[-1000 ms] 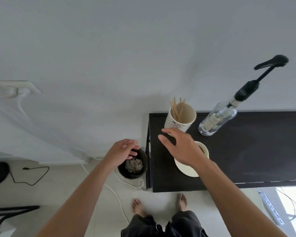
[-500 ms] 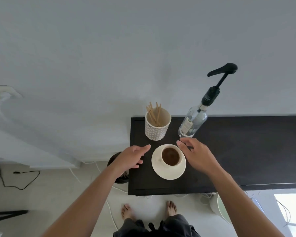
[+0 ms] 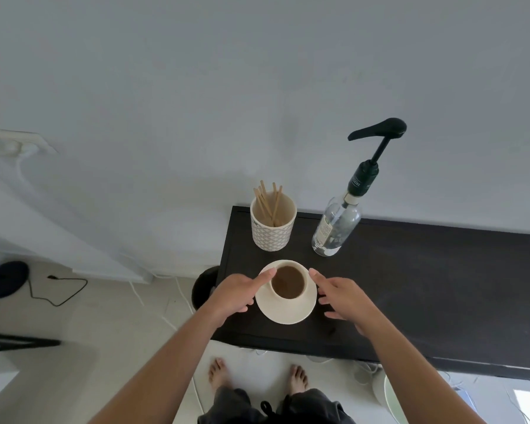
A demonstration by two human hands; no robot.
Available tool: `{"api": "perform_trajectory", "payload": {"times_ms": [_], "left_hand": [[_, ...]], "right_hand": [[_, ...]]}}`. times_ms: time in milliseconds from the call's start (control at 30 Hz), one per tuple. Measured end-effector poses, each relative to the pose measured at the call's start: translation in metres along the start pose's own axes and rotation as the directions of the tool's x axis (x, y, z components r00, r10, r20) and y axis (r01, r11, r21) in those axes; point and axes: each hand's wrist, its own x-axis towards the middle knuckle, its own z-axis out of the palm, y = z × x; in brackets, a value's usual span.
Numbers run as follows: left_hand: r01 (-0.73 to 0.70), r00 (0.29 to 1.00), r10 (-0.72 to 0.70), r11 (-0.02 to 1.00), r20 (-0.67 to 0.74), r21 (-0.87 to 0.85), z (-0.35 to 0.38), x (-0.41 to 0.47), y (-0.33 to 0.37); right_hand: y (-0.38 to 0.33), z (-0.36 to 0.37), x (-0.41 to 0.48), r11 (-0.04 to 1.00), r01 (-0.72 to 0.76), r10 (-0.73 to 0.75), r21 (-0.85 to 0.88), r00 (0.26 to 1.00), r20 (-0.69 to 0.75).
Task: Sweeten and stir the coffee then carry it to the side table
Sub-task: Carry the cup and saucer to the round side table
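A cream cup of brown coffee stands on a cream saucer near the left end of a black table. My left hand is at the saucer's left edge, fingers apart, with the forefinger reaching the rim. My right hand hovers open just right of the saucer, its forefinger close to the cup. Behind the cup stand a patterned holder with several wooden stir sticks and a clear syrup bottle with a black pump.
A dark bin sits on the floor just left of the table. White cables trail over the floor there. A black cord and a round black base lie far left. My bare feet stand below the table's front edge.
Both hands have closed in on the saucer from either side. The left hand came over from the bin. The view has shifted, so the cup sits more central.
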Motion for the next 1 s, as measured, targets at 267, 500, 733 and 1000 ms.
{"api": "perform_trajectory", "payload": {"times_ms": [267,500,733,1000], "left_hand": [[0.012,0.997,-0.030,0.967,-0.065,-0.254,0.017,-0.003,-0.012],[0.023,0.991,-0.071,0.922,-0.110,-0.386,0.027,-0.008,-0.018],[0.030,0.986,-0.104,0.875,-0.129,-0.482,0.036,-0.014,-0.020],[0.015,0.979,-0.124,0.830,-0.160,-0.558,0.049,-0.020,-0.022]], "right_hand": [[-0.002,-0.007,0.008,1.000,0.014,-0.017,0.023,0.994,0.105],[0.002,-0.011,0.012,0.996,0.046,-0.059,0.080,0.985,0.164],[0.005,-0.014,0.016,0.991,0.059,-0.084,0.120,0.973,0.215],[0.008,-0.013,0.019,0.987,0.062,-0.095,0.150,0.970,0.225]]}}
